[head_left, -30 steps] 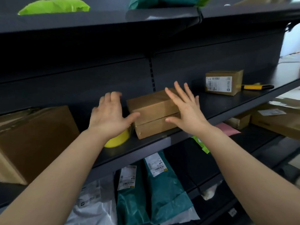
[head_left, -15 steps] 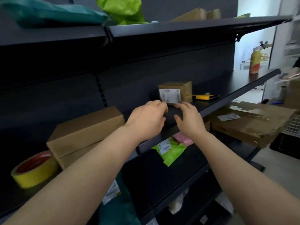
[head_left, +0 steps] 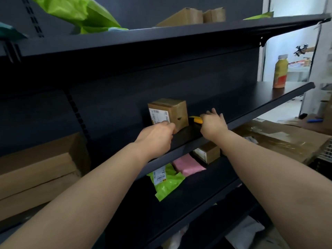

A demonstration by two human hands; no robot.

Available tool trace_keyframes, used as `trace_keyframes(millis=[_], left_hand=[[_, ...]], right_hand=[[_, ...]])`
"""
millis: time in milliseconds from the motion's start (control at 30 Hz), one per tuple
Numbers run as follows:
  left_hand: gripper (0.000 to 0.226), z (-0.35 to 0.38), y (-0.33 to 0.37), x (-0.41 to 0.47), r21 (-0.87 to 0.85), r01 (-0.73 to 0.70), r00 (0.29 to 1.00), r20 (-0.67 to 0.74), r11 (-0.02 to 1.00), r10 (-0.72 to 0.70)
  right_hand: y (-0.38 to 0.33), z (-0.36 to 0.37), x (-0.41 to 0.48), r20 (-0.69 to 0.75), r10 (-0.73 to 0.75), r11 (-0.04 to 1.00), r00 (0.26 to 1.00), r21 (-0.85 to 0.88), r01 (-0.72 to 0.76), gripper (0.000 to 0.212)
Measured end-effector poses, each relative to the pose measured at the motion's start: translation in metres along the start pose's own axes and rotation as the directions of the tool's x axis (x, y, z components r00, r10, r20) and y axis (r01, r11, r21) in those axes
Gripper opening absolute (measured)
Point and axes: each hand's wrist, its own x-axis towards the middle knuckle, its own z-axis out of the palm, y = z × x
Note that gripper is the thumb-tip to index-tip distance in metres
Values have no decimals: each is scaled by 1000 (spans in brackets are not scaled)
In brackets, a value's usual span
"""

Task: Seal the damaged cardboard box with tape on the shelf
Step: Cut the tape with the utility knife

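The small cardboard box (head_left: 177, 109) I am after stands on the dark metal shelf (head_left: 251, 103), back against the rear panel. It is a squat brown cube of plain matt board. A white printed label (head_left: 159, 116) covers its front face, and a dark ragged hole (head_left: 179, 118) is punched in its right side. Its top edges look soft and a little crushed.

My left hand (head_left: 158, 135) is at the box's lower front corner, fingers curled in and gripping it just below the label. My right hand (head_left: 212, 123) lies palm down just to the right of the box, fingers loose and spread, resting on a yellow utility knife (head_left: 196, 120). Only the knife's black-tipped near end shows past my knuckles. The two hands are apart, with the box's right corner between them.

To the left on the same shelf sits a larger cardboard box (head_left: 39, 169), long and flat-sided. At the far right end stands a plastic bottle (head_left: 280, 71) with a grey cap.

On the shelf below lie a crinkled green mailer bag (head_left: 167, 184), a pink soft parcel (head_left: 187, 166) and another little labelled carton (head_left: 209, 151). Further right there is a wide flat carton (head_left: 287, 139) under glossy clear tape.

Overhead, the top shelf carries a shiny green bag (head_left: 77, 13) and two more brown boxes (head_left: 181, 17).
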Motion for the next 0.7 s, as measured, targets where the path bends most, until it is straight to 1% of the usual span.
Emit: trace_keyframes(millis=[67, 100, 133, 200, 267, 300, 367, 433, 500, 567, 633, 700], left_hand=[[21, 0, -5, -1, -1, 34, 999, 9, 999, -34], [20, 1, -8, -2, -2, 47, 999, 14, 999, -47], [20, 2, -11, -3, -4, 59, 998, 20, 998, -59], [21, 3, -16, -5, -15, 91, 995, 39, 996, -91], [22, 4, -19, -8, -32, 121, 991, 54, 992, -119], [22, 5, -20, -9, -38, 128, 991, 55, 991, -125], [22, 8, -20, -12, -40, 125, 991, 51, 991, -123], [22, 9, -20, -16, -51, 114, 993, 41, 992, -112], [22, 10, -18, -21, -62, 94, 995, 27, 994, -93], [22, 9, -16, -30, -58, 67, 998, 16, 996, -66], [23, 8, -16, -42, -59, 40, 999, 9, 997, -39], [24, 6, -18, -62, -67, 13, 1000, -8, 998, -14]], right_hand=[[-1, 3, 14, 113, 50, 999, 992, -21, -48, 57], [-2, 5, 19, 146, 84, 996, 986, -40, -79, 53], [-4, 7, 22, 148, 112, 992, 983, -73, -102, 47], [-7, 10, 27, 101, 143, 982, 985, -143, -128, 42], [-12, 12, 27, 97, 187, 972, 978, -163, -169, 45], [-14, 12, 26, 113, 218, 971, 969, -128, -203, 49], [-17, 12, 23, 140, 282, 955, 949, 53, -292, 55], [-20, 10, 10, 153, 312, 901, 938, 267, -343, 55], [-26, 11, -15, 151, 339, 807, 929, 461, -369, 53], [-34, 21, -49, 152, 372, 677, 916, 630, -380, 47], [-45, 33, -89, 156, 401, 555, 903, 742, -375, 38], [-63, 42, -127, 141, 394, 488, 908, 805, -337, 31]])
